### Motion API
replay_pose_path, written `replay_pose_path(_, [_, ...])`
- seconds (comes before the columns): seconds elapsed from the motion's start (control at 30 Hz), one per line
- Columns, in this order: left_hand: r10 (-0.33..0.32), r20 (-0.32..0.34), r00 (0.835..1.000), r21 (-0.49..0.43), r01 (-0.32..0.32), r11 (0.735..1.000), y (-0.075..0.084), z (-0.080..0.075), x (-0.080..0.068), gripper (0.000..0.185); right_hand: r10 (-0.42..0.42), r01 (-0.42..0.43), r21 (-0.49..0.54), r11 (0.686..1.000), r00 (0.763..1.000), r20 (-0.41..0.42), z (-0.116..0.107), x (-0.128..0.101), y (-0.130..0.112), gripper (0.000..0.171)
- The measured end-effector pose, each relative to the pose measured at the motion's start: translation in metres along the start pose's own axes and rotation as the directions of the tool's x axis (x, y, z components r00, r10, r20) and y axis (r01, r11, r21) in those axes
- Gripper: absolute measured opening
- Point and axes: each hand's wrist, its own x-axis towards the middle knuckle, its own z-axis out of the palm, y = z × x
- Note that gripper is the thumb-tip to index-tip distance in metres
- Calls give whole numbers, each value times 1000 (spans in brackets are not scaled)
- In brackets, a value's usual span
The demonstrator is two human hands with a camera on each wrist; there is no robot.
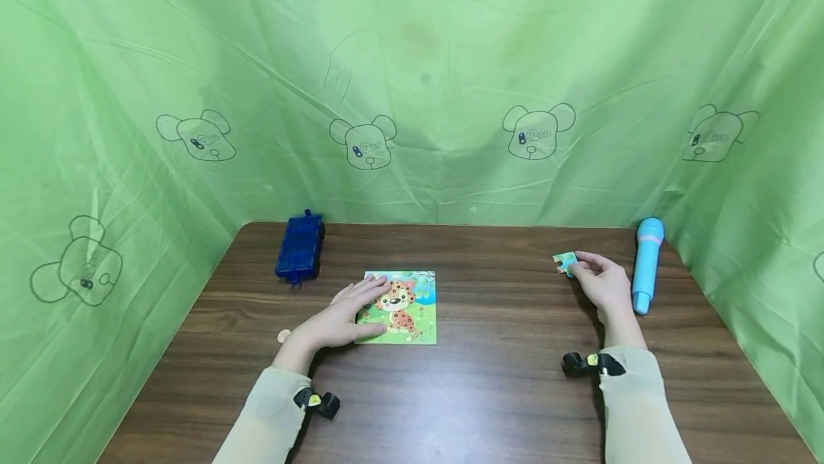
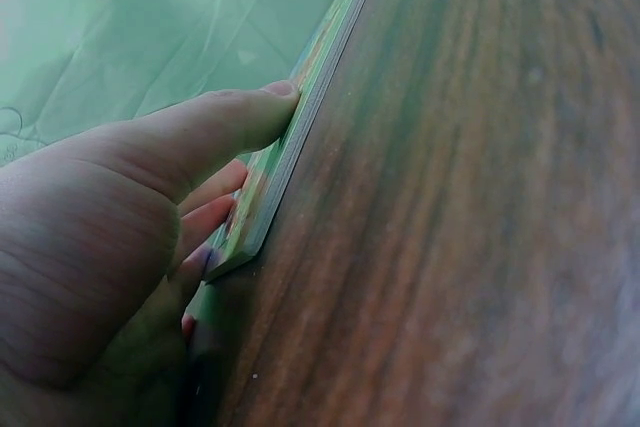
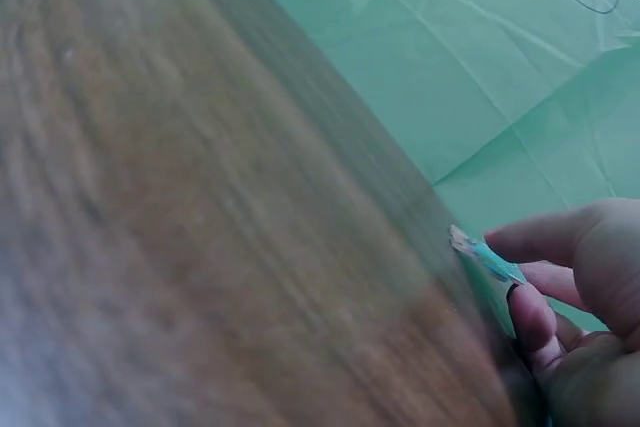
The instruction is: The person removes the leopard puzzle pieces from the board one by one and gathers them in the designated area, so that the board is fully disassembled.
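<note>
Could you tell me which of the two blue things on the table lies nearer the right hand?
The light blue microphone-shaped toy, lying just beside the right hand at the table's right edge. The dark blue block-shaped toy sits far off, at the back left.

Wooden table: puzzle board, blue box, microphone, coin.

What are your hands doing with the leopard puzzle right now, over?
Left hand flat on leopard puzzle board, steadying it. Right hand pinching a loose puzzle piece near blue toy microphone. Nothing between piece and board.
</note>
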Motion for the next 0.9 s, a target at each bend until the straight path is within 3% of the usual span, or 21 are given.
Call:
replay_pose_path(0.27, [5,-7,1000,3,-5,1000,0,-1,2,83,-53,51,-133,990,999,-9,2,2,0,60])
replay_pose_path(0.53, [-10,-8,1000,3,10,1000,-3,-3,5,86,-135,131,-235,963,991,1,-1,5,-1,50])
replay_pose_path(0.9, [-10,-5,1000,-1,10,1000,-3,1,2,87,-109,120,-177,977,991,71,-3,4,6,52])
